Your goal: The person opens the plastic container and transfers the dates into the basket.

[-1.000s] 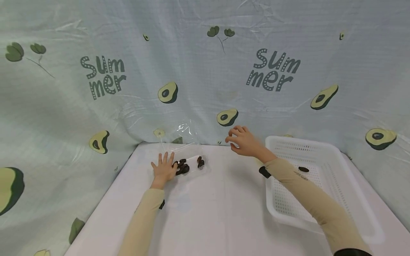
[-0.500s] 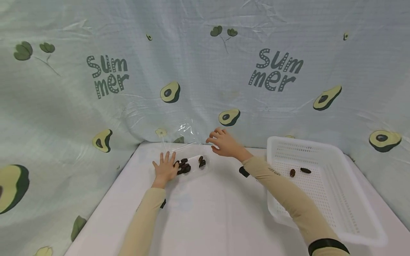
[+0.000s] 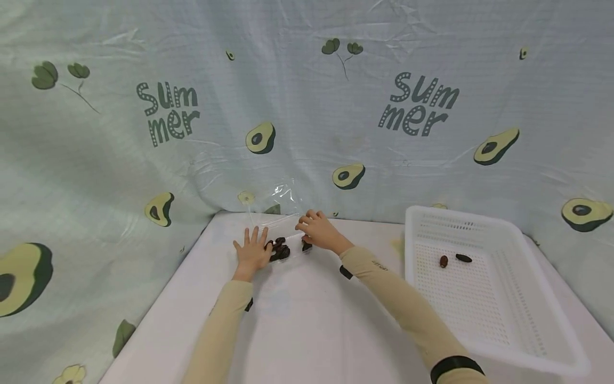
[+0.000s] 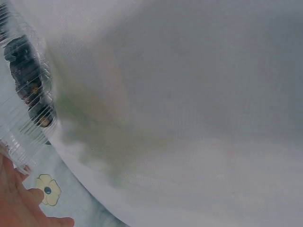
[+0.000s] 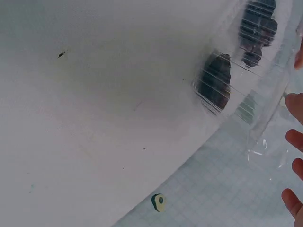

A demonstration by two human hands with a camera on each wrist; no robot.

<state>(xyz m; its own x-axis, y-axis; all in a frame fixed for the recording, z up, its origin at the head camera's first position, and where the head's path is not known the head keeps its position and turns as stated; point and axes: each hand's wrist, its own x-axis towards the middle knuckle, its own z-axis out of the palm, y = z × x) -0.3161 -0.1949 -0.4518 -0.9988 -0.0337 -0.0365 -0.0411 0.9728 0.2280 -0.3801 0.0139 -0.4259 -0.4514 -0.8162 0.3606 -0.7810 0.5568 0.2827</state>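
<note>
In the head view, a clear plastic clamshell box [image 3: 295, 246] lies at the table's back with several dark brown dates [image 3: 280, 252] inside. My left hand [image 3: 252, 255] rests on the box's left end, fingers spread. Over the right end reaches my right hand [image 3: 320, 232], fingers bent downward and partly covering the dates there. The right wrist view shows the fingertips [image 5: 294, 138] apart, nothing between them, beside dates [image 5: 215, 81] seen through the ribbed wall. From the left wrist, more dates [image 4: 29, 80] show through the plastic.
On the right stands a white perforated basket [image 3: 460, 304] holding a reddish date [image 3: 443, 261] and a darker one [image 3: 463, 258]. The box's transparent lid [image 3: 284, 196] stands raised against the avocado-print curtain [image 3: 307, 106] behind the white table [image 3: 297, 330].
My right hand has moved left and down from beside the basket to the box. A reddish date has come into sight in the basket. The left hand stays on the box.
</note>
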